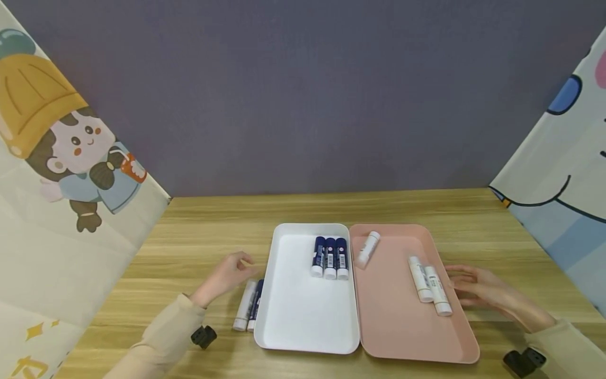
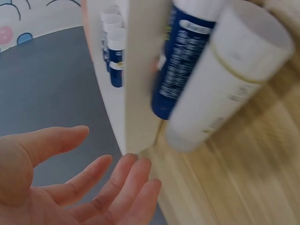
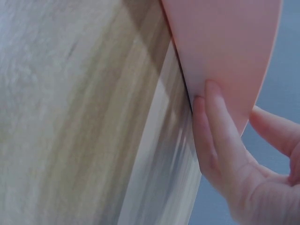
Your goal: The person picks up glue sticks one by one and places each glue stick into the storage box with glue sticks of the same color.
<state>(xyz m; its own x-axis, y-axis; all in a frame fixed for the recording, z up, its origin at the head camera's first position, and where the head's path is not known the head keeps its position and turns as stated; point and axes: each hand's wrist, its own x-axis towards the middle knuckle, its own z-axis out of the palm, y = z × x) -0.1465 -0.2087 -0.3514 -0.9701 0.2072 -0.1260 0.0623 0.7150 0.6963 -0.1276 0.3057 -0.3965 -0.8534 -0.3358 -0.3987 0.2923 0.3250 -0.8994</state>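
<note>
My left hand (image 1: 229, 276) hovers left of the white tray (image 1: 307, 345), fingers relaxed and apart, holding nothing. Just below its fingertips a white glue stick (image 1: 245, 306) and a dark blue glue stick (image 1: 256, 305) lie side by side along the tray's outer wall; both show large in the left wrist view. On the other side, my right hand (image 1: 480, 287) is at the right side of the pink tray (image 1: 402, 347). In the right wrist view its fairly straight fingers (image 3: 218, 108) lie against the tray's outer wall, with the thumb near the rim.
Inside the white tray, three dark blue glue sticks (image 1: 330, 258) stand in a row at the upper right. The pink tray holds one white glue stick (image 1: 368, 249) at upper left and two white ones (image 1: 437, 290) at right. A grey panel (image 1: 326, 105) rises behind the wooden table (image 1: 199, 226).
</note>
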